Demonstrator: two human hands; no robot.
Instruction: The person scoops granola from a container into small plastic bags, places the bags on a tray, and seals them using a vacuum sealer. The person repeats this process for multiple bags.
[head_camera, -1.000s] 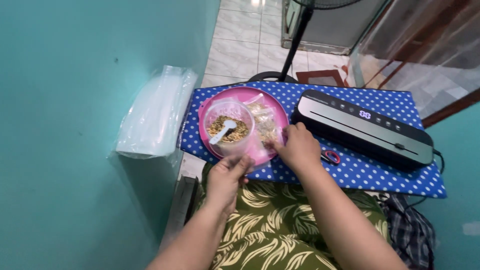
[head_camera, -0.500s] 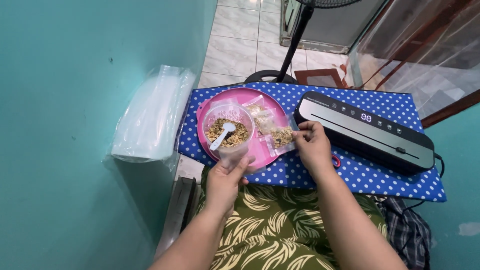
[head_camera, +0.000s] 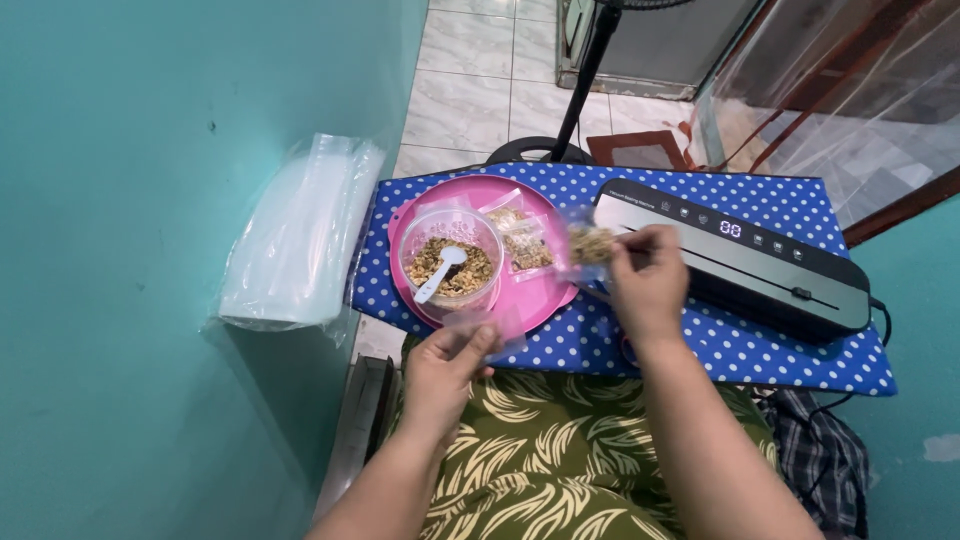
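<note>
At the frame's centre the right hand (head_camera: 648, 282) pinched a small filled clear bag (head_camera: 590, 243) beside the black vacuum sealer (head_camera: 735, 258), while the left hand (head_camera: 446, 368) pinched an empty clear bag (head_camera: 490, 322) below the pink tray (head_camera: 545, 290).

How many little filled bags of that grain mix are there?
3 that show. One small filled bag is held up by the right hand; two more lie on the pink tray beside the tub. Others may be hidden.

small clear filled bag (head_camera: 590, 244) held up, empty clear bag (head_camera: 487, 323) at tray edge
</note>
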